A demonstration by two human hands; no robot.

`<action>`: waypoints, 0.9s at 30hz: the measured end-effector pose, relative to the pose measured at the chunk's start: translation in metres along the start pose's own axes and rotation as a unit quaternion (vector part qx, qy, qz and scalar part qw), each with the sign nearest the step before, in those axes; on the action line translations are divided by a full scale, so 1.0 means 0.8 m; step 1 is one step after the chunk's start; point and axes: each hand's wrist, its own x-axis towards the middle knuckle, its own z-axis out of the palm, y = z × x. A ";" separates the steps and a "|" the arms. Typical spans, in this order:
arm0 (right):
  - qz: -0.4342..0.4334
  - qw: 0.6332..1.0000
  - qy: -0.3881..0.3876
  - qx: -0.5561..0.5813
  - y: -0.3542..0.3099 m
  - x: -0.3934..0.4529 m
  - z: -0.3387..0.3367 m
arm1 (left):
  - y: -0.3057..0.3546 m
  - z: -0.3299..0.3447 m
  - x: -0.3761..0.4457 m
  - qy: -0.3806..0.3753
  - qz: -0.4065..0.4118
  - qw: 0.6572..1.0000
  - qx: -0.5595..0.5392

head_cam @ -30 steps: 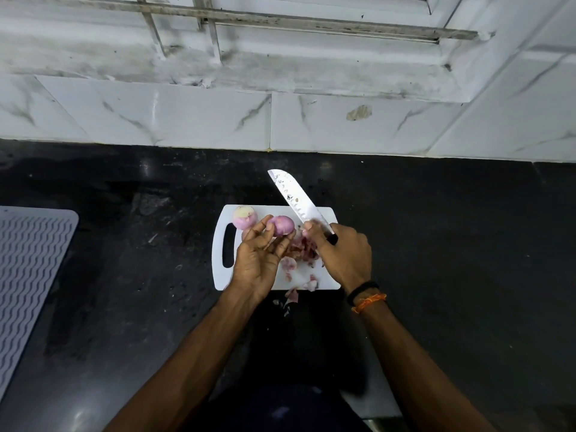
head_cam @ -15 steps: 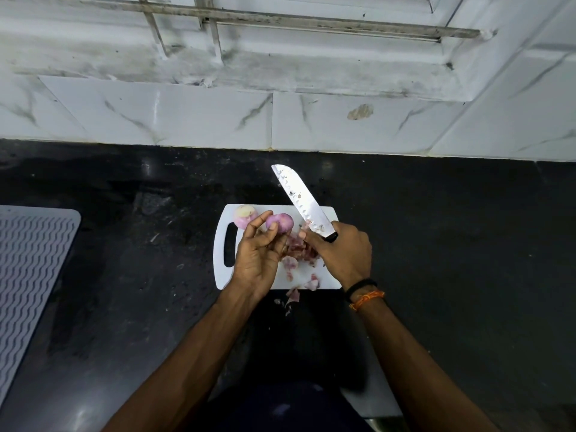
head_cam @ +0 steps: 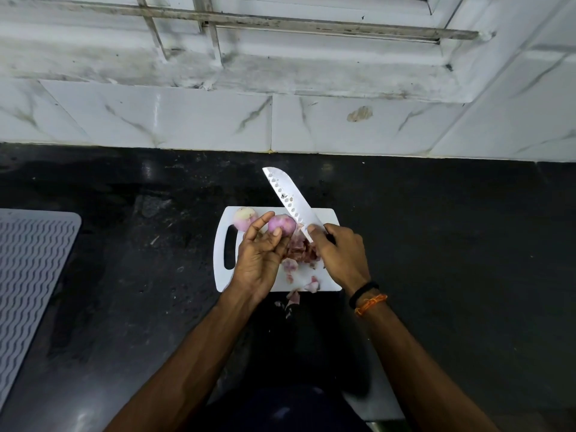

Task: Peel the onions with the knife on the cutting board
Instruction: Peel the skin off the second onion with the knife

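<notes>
Knife has swung in over the last second — its heel now sits right against the purple onion, blade tip aimed at eleven o'clock. Left hand pinches that onion in its fingertips above the cutting board; right hand is wrapped round the handle. Looks like another strip of skin is being caught — hard to be sure. A peeled onion waits at ten o'clock

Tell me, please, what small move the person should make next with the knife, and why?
Probably bring the knife edge against the purple onion to lift more skin. The left hand holds that onion over the cutting board, the right hand grips the knife beside it, and purple skin seems to remain.
</notes>
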 end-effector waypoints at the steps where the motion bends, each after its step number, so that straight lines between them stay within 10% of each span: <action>1: 0.000 1.000 0.012 -0.011 -0.002 0.000 0.000 | 0.000 -0.001 0.001 0.000 0.001 1.000 0.002; 27: -0.035 0.998 -0.015 -0.059 0.005 0.008 0.006 | -0.003 -0.010 0.001 -0.014 -0.006 1.000 0.004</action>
